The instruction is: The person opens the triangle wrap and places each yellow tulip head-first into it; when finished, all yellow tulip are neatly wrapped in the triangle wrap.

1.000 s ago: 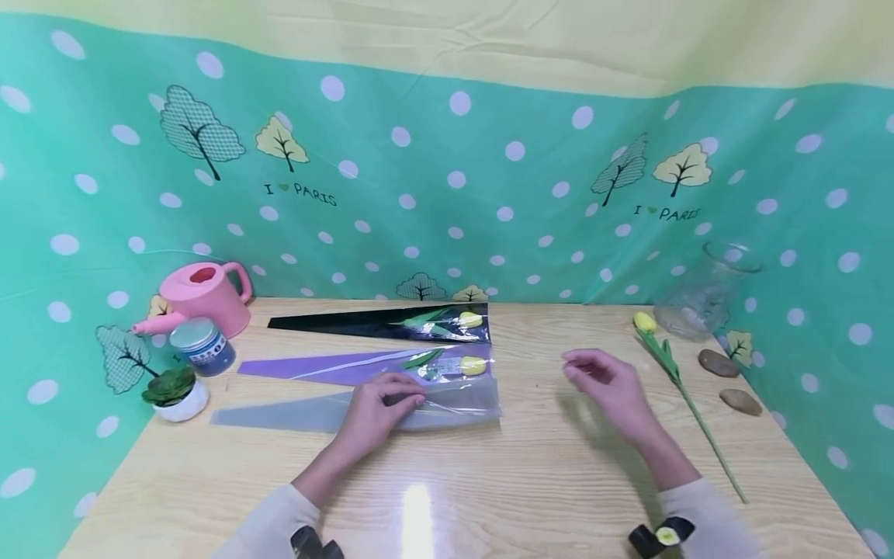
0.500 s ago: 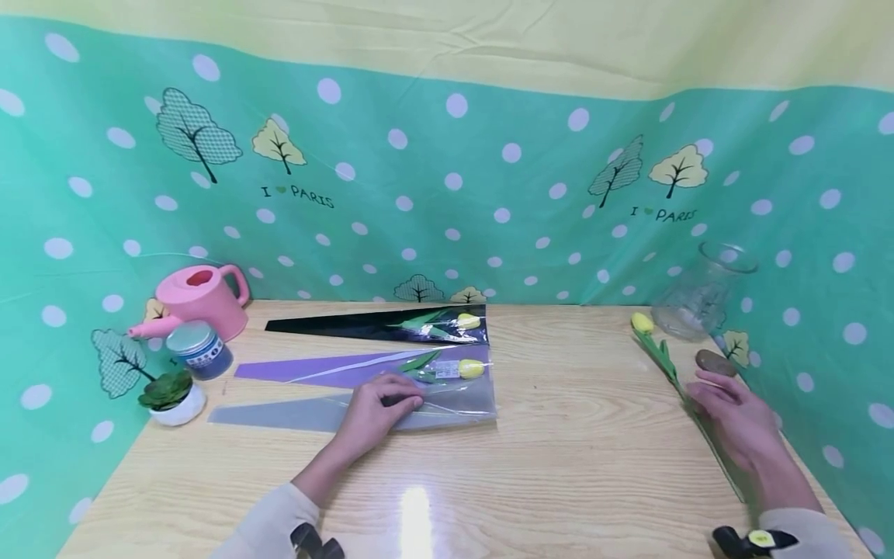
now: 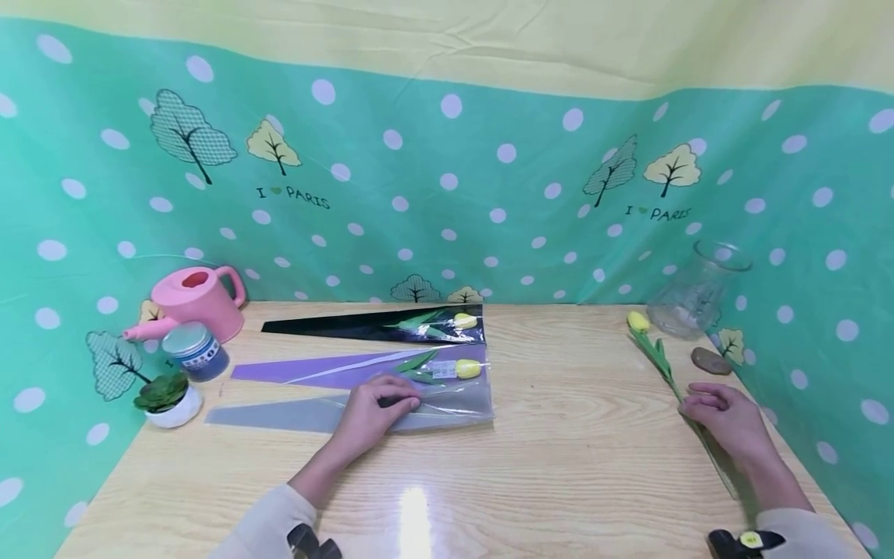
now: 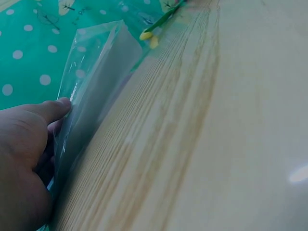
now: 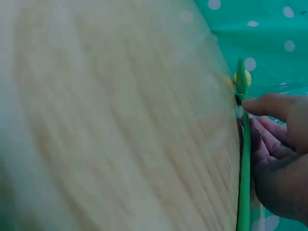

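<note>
My left hand [image 3: 375,409] pinches the clear front film of a grey flower sleeve [image 3: 293,414] lying on the table. In the left wrist view, the thumb of the left hand [image 4: 24,144] lies on that film, and the sleeve [image 4: 106,72] bulges slightly open at its wide end. At the right, my right hand [image 3: 729,423] pinches the stem of a yellow tulip [image 3: 660,355], which lies on the table. The right wrist view has the thumb of the right hand [image 5: 284,154] against the green stem [image 5: 244,192], fingers behind it.
Behind the grey sleeve lie a purple sleeve [image 3: 279,370] and a black sleeve [image 3: 321,323], each with a yellow tulip inside. A pink watering can [image 3: 199,299], blue jar [image 3: 199,353] and potted succulent [image 3: 171,404] stand left. A glass vase [image 3: 691,295] and brown stone [image 3: 711,360] are right.
My right hand has moved right from mid-table to the tulip and taken its stem, covering one of the two stones. The left hand stays on the grey sleeve; the view has shifted slightly.
</note>
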`<state>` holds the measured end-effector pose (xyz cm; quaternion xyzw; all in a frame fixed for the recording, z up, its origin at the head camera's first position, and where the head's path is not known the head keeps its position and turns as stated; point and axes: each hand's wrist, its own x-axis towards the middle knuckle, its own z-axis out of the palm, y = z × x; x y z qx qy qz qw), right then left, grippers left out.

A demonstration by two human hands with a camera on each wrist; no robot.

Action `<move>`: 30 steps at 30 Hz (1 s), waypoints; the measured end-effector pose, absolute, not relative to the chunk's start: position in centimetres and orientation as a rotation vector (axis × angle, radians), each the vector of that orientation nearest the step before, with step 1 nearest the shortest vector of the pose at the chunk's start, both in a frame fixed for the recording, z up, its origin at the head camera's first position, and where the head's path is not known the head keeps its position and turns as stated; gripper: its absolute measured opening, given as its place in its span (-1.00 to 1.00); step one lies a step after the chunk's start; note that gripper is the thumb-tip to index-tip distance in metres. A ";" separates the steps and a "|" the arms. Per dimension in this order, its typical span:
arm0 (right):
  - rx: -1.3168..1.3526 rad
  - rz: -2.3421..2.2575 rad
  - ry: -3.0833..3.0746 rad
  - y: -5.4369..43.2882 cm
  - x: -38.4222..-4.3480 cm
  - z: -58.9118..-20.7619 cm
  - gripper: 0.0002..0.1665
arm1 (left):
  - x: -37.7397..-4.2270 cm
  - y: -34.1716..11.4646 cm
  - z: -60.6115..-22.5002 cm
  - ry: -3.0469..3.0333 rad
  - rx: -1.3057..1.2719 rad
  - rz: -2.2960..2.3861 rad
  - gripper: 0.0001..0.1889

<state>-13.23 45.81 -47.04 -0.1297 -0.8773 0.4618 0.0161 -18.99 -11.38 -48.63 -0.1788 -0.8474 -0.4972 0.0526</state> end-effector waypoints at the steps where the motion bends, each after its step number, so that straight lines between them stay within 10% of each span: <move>1: -0.403 1.361 -2.753 45.6 -13.3 -47.0 -0.30 | -19.0 -11.4 -48.7 -2.575 -0.544 -1.510 -0.87; 11: -0.566 1.250 -2.744 44.1 -13.8 -46.4 -0.37 | -19.0 -11.5 -48.8 -2.589 -0.528 -1.505 -0.87; 30: -0.408 2.583 -1.712 36.3 -13.8 -44.6 -0.66 | -19.0 -11.5 -48.9 -2.616 -0.512 -1.525 -0.87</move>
